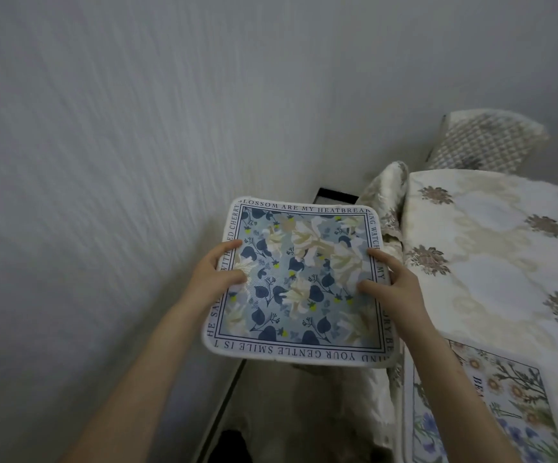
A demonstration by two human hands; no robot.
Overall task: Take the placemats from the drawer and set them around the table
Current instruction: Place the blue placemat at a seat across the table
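Two hands grip one placemat (299, 282) | left hand (215, 274), right hand (392, 282) clamp opposite edges | table (491, 248) right, second placemat (491, 412) near.

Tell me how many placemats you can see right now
2. The blue floral placemat is held in the air by the left hand and right hand; the daisy placemat lies on the table, partly cut off. Others may be out of view.
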